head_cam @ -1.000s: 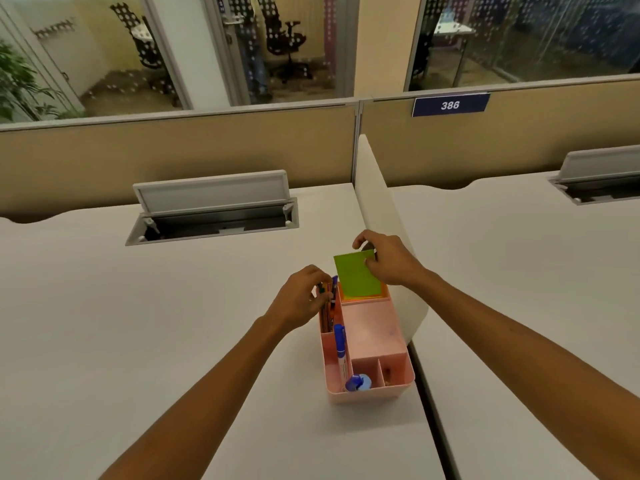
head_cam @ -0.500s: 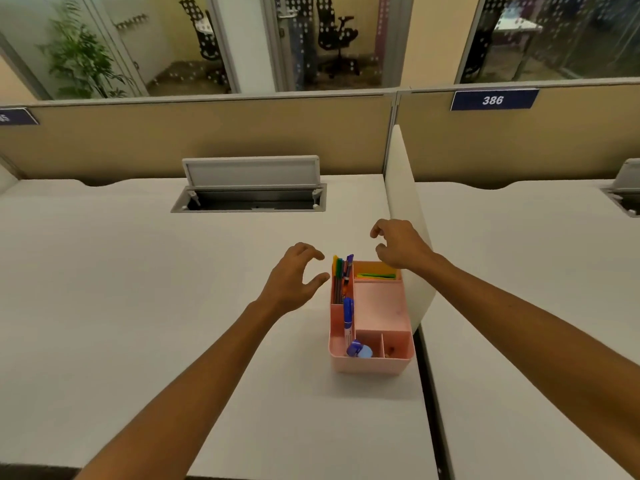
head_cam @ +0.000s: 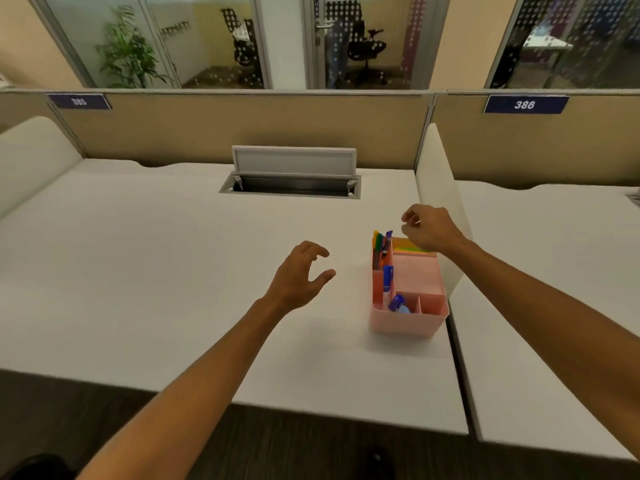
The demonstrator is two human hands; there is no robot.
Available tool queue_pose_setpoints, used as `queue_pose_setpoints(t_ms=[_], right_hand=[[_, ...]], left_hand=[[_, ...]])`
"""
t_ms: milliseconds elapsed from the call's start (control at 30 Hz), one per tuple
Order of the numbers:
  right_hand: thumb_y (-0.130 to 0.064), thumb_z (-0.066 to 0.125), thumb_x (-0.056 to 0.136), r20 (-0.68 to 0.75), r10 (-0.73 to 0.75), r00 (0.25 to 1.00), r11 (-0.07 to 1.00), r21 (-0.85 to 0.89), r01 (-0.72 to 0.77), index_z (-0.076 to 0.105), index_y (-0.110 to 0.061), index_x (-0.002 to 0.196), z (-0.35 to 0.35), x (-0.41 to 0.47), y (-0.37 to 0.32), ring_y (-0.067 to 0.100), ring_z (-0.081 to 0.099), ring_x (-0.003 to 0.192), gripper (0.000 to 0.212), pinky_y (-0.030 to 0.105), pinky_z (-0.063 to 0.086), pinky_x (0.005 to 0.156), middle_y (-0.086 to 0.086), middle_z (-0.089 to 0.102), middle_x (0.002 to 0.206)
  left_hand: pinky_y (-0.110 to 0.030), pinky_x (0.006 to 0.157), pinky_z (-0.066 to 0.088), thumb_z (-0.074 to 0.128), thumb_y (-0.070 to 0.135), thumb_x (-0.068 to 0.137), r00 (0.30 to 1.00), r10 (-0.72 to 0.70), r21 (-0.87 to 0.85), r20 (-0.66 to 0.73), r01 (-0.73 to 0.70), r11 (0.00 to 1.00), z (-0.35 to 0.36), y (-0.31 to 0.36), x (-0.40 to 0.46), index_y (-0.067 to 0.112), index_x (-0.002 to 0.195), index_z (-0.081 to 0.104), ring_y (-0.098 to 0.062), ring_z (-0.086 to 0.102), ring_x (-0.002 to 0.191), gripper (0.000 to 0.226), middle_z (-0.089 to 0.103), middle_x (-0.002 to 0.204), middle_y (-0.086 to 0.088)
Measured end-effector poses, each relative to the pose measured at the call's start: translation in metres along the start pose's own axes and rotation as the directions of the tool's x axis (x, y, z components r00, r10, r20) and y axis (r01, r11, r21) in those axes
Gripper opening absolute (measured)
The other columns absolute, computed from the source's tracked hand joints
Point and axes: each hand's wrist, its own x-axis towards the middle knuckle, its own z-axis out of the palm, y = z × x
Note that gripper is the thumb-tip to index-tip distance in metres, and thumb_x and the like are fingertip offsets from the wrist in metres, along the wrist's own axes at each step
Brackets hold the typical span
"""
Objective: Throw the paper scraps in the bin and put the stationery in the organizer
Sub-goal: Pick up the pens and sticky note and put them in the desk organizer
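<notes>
Now one organizer (several pens inside), two hands, fingers loosely curled, empty.

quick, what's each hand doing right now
Left hand: open, fingers spread, holding nothing, above the desk.
Right hand: fingers loosely curled, holding nothing, above the organizer.

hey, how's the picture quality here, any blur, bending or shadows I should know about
Head view: wide-angle bending curves the partition top and desk edges; the left hand and right hand look slightly soft; lighting is even, and the organizer casts a faint shadow on its near side.
</notes>
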Motion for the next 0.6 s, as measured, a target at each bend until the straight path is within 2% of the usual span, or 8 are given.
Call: queue_pose_setpoints(t_ms=[67, 267, 400, 500, 600], right_hand=[[-0.02, 0.065, 0.091, -0.037, 0.025, 0.999, 0.999, 0.045, -0.023, 0.065, -0.007, 0.113, 0.005, -0.017, -0.013, 0.019, 0.059, 0.092, 0.026, 0.026, 0.044, 0.076, 0.013, 0.069, 0.112], [-0.027, 0.066, 0.091, -0.106, 0.04, 0.994, 0.992, 0.123, -0.027, 0.064, -0.009, 0.113, 0.039, -0.082, -0.064, 0.024, 0.065, 0.1, 0.028, 0.03, 0.052, 0.083, 0.009, 0.069, 0.112], [-0.025, 0.065, 0.09, -0.137, -0.009, 0.991, 0.982, 0.186, 0.034, 0.065, -0.008, 0.107, 0.068, -0.133, -0.094, 0.024, 0.066, 0.094, 0.024, 0.039, 0.055, 0.088, 0.01, 0.07, 0.106], [-0.034, 0.063, 0.091, -0.099, -0.056, 0.993, 0.992, 0.109, 0.067, 0.064, -0.011, 0.109, 0.092, -0.177, -0.116, 0.022, 0.066, 0.093, 0.029, 0.037, 0.055, 0.085, 0.006, 0.07, 0.105], [-0.048, 0.055, 0.093, 0.027, -0.15, 0.988, 0.987, -0.056, 0.151, 0.059, -0.014, 0.119, 0.12, -0.226, -0.139, 0.024, 0.063, 0.103, 0.043, 0.042, 0.053, 0.087, 0.007, 0.067, 0.114]], left_hand=[[-0.03, 0.078, 0.052, 0.069, 0.032, 0.086, 1.0, 0.003, -0.017, 0.005, -0.003, 1.0, -0.01, -0.01, -0.025, 0.017, 0.113, 0.059, -0.013, 0.057, 0.101, 0.033, 0.057, 0.119, 0.003], [-0.028, 0.078, 0.052, 0.065, 0.039, 0.088, 0.999, -0.017, 0.019, 0.046, 0.016, 1.0, -0.042, -0.045, -0.118, 0.019, 0.114, 0.058, -0.013, 0.059, 0.1, 0.033, 0.06, 0.117, 0.002], [-0.033, 0.085, 0.055, 0.062, 0.042, 0.09, 0.993, -0.092, 0.063, 0.073, 0.088, 0.994, -0.064, -0.059, -0.182, 0.019, 0.116, 0.058, -0.011, 0.058, 0.101, 0.035, 0.063, 0.115, 0.002], [-0.035, 0.088, 0.054, 0.058, 0.044, 0.091, 0.991, -0.11, 0.107, 0.082, 0.101, 0.989, -0.084, -0.065, -0.22, 0.019, 0.118, 0.058, -0.012, 0.058, 0.104, 0.036, 0.063, 0.115, 0.002], [-0.03, 0.09, 0.049, 0.055, 0.046, 0.092, 0.991, -0.108, 0.155, 0.076, 0.095, 0.983, -0.099, -0.066, -0.261, 0.018, 0.119, 0.057, -0.013, 0.058, 0.107, 0.039, 0.063, 0.116, 0.001]])
